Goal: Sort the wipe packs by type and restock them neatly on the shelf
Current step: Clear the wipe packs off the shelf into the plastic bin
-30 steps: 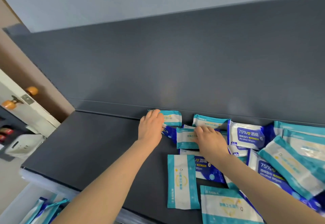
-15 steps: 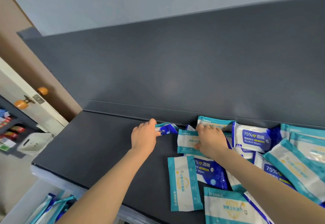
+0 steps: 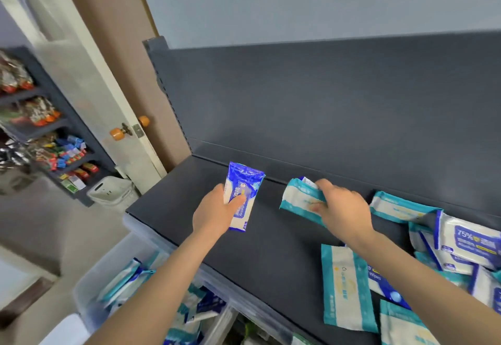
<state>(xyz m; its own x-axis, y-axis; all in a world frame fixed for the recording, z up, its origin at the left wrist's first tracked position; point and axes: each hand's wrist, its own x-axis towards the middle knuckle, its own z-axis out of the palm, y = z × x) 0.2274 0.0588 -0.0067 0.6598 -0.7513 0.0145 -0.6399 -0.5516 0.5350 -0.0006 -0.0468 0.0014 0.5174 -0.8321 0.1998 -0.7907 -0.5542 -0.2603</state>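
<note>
The left hand (image 3: 217, 213) grips a blue alcohol-wipe pack (image 3: 243, 195) above the shelf (image 3: 173, 203); the right hand (image 3: 342, 209) pinches a teal pack (image 3: 299, 199). Both look light, soft, slick — best held across the middle.

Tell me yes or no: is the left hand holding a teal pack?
No, the left hand grips a blue alcohol wipe pack; the teal pack is in the right hand.
</note>
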